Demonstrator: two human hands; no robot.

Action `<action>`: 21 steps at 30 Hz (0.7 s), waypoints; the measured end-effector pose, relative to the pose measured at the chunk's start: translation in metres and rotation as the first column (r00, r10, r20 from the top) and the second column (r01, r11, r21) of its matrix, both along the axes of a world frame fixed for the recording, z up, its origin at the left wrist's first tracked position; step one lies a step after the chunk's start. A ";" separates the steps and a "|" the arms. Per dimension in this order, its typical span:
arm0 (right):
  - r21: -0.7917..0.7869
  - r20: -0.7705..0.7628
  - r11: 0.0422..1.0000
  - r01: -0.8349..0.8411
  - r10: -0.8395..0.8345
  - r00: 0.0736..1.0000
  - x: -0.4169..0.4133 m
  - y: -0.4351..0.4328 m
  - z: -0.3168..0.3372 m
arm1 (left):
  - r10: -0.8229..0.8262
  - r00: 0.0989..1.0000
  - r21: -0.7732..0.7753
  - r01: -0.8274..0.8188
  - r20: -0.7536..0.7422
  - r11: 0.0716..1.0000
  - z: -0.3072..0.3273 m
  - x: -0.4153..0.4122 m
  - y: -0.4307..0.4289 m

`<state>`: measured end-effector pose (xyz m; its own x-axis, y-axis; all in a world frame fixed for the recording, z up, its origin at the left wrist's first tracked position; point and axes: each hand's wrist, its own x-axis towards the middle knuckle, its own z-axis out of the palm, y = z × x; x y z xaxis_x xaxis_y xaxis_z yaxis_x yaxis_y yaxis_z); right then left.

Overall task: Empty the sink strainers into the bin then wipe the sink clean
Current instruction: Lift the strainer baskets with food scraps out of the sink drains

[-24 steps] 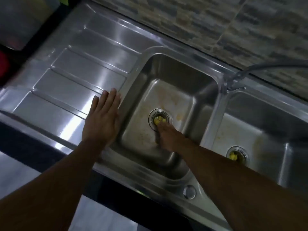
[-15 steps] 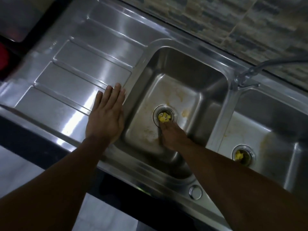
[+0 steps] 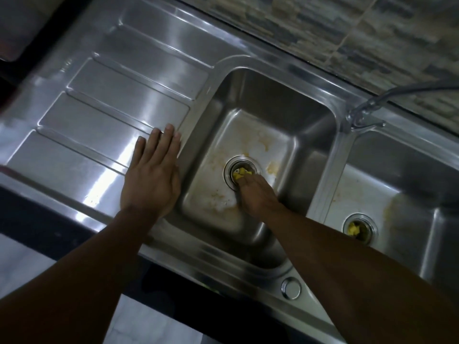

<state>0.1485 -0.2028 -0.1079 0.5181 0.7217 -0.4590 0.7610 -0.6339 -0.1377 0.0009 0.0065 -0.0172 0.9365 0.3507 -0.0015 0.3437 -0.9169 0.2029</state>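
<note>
The steel double sink has a left basin (image 3: 260, 100) and a right basin (image 3: 409, 175), both floors smeared with yellowish stains. The left strainer (image 3: 230, 165) holds yellow food scraps (image 3: 244, 173). My right hand (image 3: 258, 194) reaches down into this basin, its fingertips dipping into the near side of that strainer; whether they grip it is hidden. My left hand (image 3: 151, 180) lies flat with fingers spread on the drainboard (image 3: 111, 115), at the basin's left rim. The right strainer (image 3: 360, 228) also holds yellow scraps and is untouched.
A tap (image 3: 365, 112) stands on the ridge between the basins, its spout running off to the right. A tiled wall (image 3: 323, 28) runs behind the sink. A round steel cap (image 3: 290, 288) sits on the front rim. No bin or cloth is in view.
The view has drifted, so the sink sits further right in frame. My right fingertips have pushed slightly deeper into the left strainer. My left hand stays flat on the drainboard.
</note>
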 end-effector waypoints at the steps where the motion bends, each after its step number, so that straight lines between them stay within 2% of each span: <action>1: 0.004 0.013 1.000 0.004 -0.004 1.000 0.001 0.002 0.000 | 0.001 1.000 0.003 -0.001 0.001 1.000 0.000 0.000 0.000; 8: 0.045 0.114 0.999 0.025 -0.030 0.993 0.001 0.010 -0.002 | 0.000 1.000 -0.007 0.000 0.004 1.000 -0.001 0.000 0.001; 12: 0.254 0.076 0.953 0.165 -0.190 0.979 -0.001 0.011 0.006 | -0.002 1.000 -0.011 0.002 0.005 1.000 0.000 0.000 0.000; 17: 0.153 -0.087 0.970 0.191 -0.180 0.980 -0.002 0.009 0.009 | -0.010 1.000 -0.016 0.010 -0.002 1.000 -0.001 -0.001 0.002; 19: 0.120 -0.073 0.980 0.156 -0.148 0.986 -0.003 0.008 0.014 | -0.013 1.000 -0.017 0.013 0.000 1.000 -0.003 -0.001 0.002; 21: 0.153 -0.042 0.982 0.115 -0.110 0.993 -0.004 0.005 0.020 | -0.018 1.000 -0.016 0.018 0.011 1.000 -0.004 -0.002 0.002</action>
<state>0.1448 -0.1974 -0.0880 0.5864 0.7233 -0.3646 0.6796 -0.6843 -0.2644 -0.0009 0.0086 -0.0208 0.9425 0.3342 0.0030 0.3253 -0.9193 0.2214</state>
